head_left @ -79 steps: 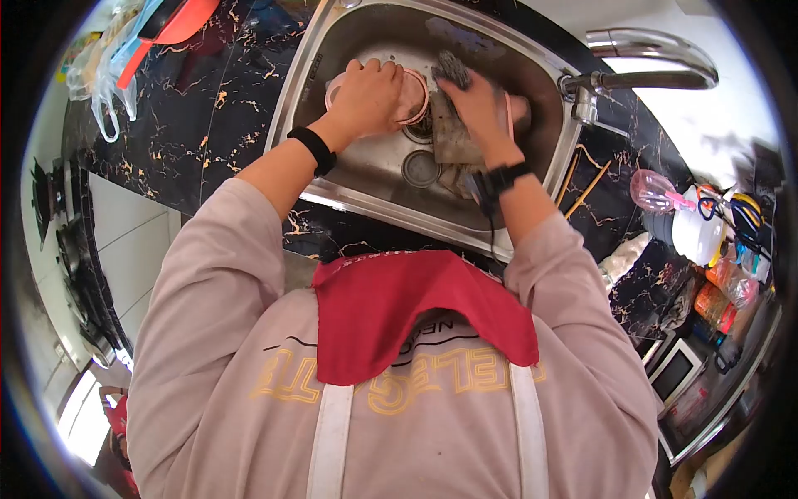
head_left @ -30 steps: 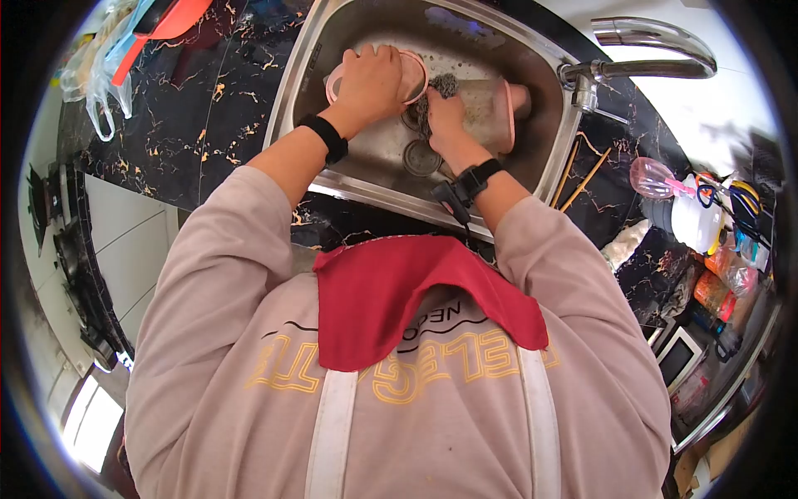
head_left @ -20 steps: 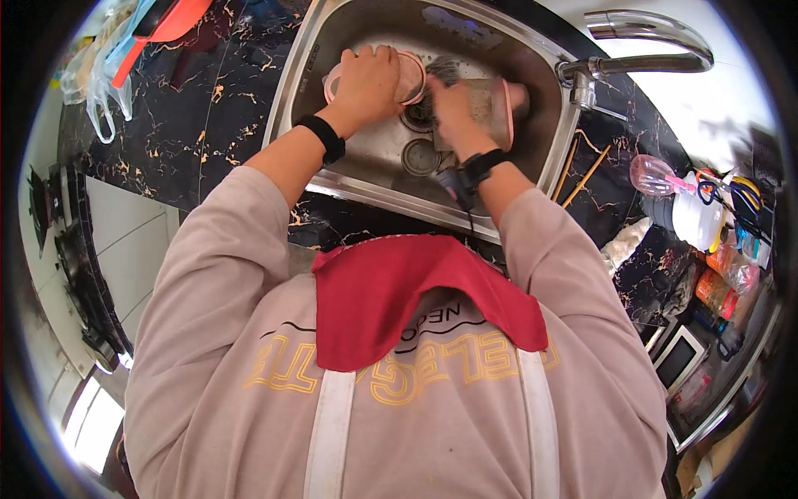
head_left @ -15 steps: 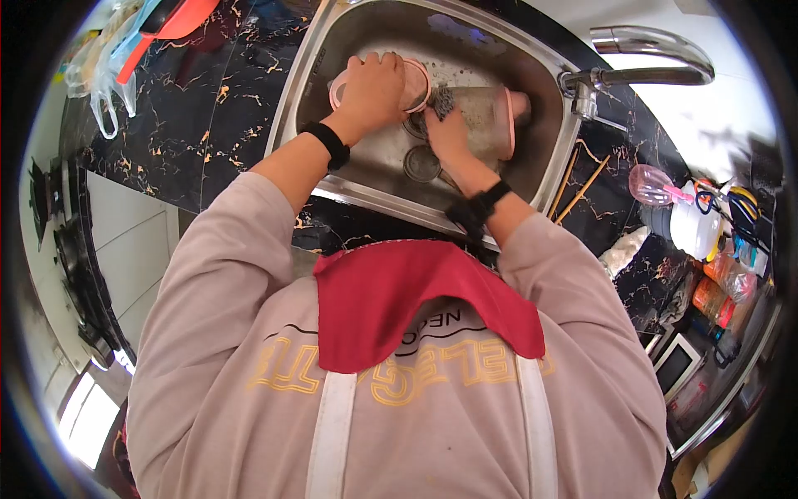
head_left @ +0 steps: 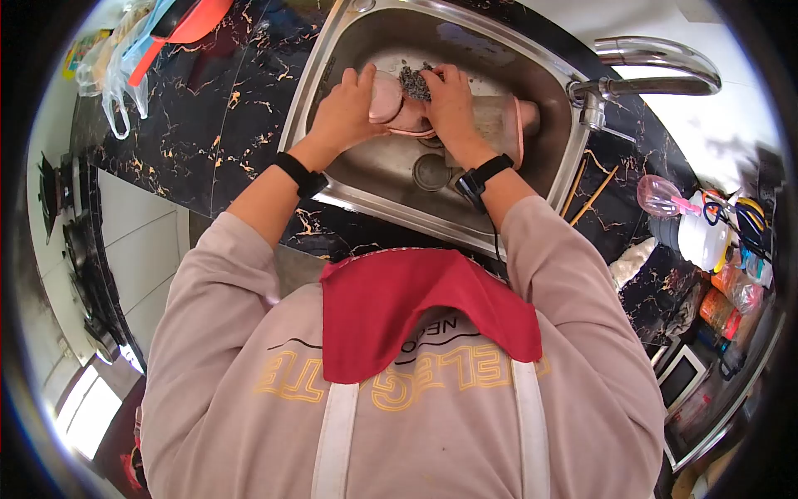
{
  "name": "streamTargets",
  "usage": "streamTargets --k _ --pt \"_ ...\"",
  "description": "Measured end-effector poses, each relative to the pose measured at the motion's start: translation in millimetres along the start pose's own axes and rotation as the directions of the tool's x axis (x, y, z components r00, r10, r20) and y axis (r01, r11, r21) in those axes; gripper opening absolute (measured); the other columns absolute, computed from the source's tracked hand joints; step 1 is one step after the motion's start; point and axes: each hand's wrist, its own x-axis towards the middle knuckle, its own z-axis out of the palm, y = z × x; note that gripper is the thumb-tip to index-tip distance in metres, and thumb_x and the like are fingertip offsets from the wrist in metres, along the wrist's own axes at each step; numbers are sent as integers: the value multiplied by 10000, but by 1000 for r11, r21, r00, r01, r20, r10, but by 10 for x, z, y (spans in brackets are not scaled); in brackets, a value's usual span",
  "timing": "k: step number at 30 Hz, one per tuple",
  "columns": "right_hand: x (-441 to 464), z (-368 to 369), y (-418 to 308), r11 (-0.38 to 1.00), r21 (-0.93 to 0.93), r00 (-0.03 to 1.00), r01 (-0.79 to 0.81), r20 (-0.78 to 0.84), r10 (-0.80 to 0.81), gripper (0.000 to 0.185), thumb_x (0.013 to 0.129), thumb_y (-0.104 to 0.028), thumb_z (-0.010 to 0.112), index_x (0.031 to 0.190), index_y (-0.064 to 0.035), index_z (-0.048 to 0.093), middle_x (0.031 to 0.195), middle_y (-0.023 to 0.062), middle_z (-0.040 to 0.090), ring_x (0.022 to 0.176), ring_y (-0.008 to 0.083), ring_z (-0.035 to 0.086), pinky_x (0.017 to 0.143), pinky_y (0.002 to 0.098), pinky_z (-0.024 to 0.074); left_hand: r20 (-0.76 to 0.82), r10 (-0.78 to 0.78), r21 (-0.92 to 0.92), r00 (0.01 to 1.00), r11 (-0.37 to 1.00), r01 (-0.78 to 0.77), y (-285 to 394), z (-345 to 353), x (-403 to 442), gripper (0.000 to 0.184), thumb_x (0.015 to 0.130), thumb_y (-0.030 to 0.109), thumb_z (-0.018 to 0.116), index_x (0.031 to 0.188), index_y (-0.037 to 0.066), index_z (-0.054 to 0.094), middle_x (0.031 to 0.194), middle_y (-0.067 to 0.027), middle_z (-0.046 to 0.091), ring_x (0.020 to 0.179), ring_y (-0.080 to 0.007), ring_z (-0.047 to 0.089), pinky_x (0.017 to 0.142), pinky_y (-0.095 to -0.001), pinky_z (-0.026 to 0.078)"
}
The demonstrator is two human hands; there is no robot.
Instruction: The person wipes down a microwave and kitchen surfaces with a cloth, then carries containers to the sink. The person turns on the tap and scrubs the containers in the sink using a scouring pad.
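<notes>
Over the steel sink (head_left: 391, 218), my left hand (head_left: 345, 112) grips a pink round lid-like piece (head_left: 385, 98), tilted, with its far end partly covered by my right hand. A grey mesh scrubber (head_left: 413, 83), apparently metal, is in the fingers of my right hand (head_left: 450, 104), pressed against the pink piece. To the right of that hand, a clear pitcher-like container (head_left: 490, 116) with a pink rim lies on its side in the sink, partly hidden by the hand. Below my hands, the round drain (head_left: 431, 172) shows in the sink floor.
A curved metal faucet (head_left: 657, 83) stands at the sink's right. Two wooden chopsticks (head_left: 594, 195) lie beside the sink on the black marbled counter (head_left: 258, 108). A red pan (head_left: 199, 21) and a plastic bag (head_left: 116, 83) are at upper left. Dishes and scissors crowd the far right.
My left hand has turned and tilted the pink piece, moving its grip to the left side. My right hand has moved up with the scrubber, against the piece. The view shifted slightly.
</notes>
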Motion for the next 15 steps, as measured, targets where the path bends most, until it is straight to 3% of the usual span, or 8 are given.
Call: streamTargets --k 1,4,7,9,10,12,15 --pt "-27 19 -63 1000 1 1000 6 8 -6 354 685 10 607 1031 -63 627 1035 111 545 993 325 500 855 405 439 -23 -27 -131 999 991 23 4 31 -21 1000 556 345 844 1344 46 305 1136 -182 472 1002 -379 570 833 -474 478" --pt "-183 13 -193 997 -38 997 65 51 -63 355 678 19 592 1025 -47 625 1023 118 543 994 329 495 844 406 438 -33 -42 -78 999 996 39 50 29 -74 959 555 305 848 1313 36 324 1087 -199 468 959 -386 578 731 -427 517" --pt "-394 -96 -63 980 79 978 184 85 -190 460 592 49 645 1041 -46 621 1051 126 535 994 333 489 857 395 430 -109 -25 -96 994 995 14 43 87 -114 945 544 286 856 1286 43 323 1051 -179 470 888 -372 596 695 -432 533" --pt "-524 -253 75 873 247 845 420 244 -475 449 595 49 634 1038 -16 607 1084 125 537 1002 335 483 865 397 427 -122 1 -104 993 994 -14 81 123 -131 946 546 286 854 1288 41 320 1059 -181 469 892 -378 596 699 -432 533" --pt "-482 -286 83 873 243 845 423 242 -477 449 595 49 634 1038 -16 607 1084 125 537 1002 335 483 865 397 427 -131 22 -103 991 994 -35 87 121 -122 948 547 285 852 1290 39 317 1066 -184 468 896 -383 595 704 -433 533" --pt "-325 -345 117 987 38 979 158 123 -161 414 597 37 637 1008 -1 608 1112 117 540 1009 336 479 885 412 420 -84 19 -100 996 995 -28 115 78 -103 946 570 287 839 1308 22 309 1088 -203 459 921 -399 584 738 -437 519" --pt "-204 -167 -21 986 -25 982 165 96 -162 282 676 -6 576 954 -11 624 1090 117 547 994 331 491 870 411 433 -72 44 -123 996 991 -53 62 204 -45 940 605 258 816 1333 -12 286 1109 -235 443 948 -429 566 780 -441 502"
